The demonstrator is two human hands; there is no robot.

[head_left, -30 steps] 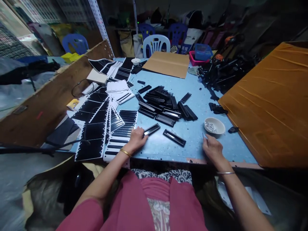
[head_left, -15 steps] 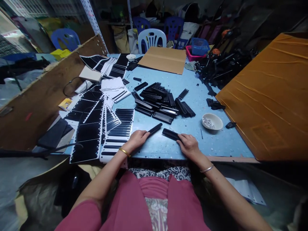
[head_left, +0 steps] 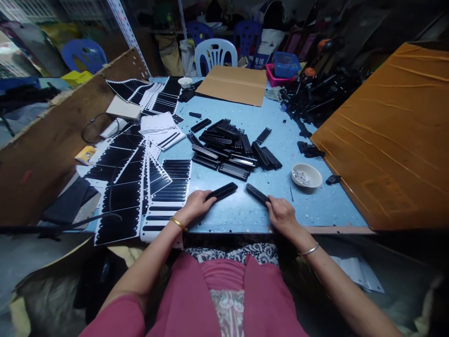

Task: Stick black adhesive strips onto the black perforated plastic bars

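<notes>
Near the front edge of the blue table, my left hand [head_left: 199, 204] grips the near end of a long black plastic piece [head_left: 224, 191] with a hollow, channel-like face showing. My right hand [head_left: 281, 214] pinches another long black piece [head_left: 257, 193], whose upper face has a perforated mesh pattern and a rounded end. The two pieces point toward each other with a gap between them. Beyond them lies a loose pile of similar black pieces [head_left: 231, 145], some with mesh faces and some with prongs at the end.
Sheets of black strip stickers [head_left: 122, 201] cover the table's left side. To the right stands a white bowl [head_left: 307, 175] of small metal parts, with a thin rod [head_left: 292, 194] beside it. A large brown carton [head_left: 389, 140] borders the right; flat cardboard [head_left: 233, 84] lies at the back.
Both held pieces have been turned: the left one now shows its hollow face and the right one its mesh face. My right hand has moved slightly right. The view has shifted a little.
</notes>
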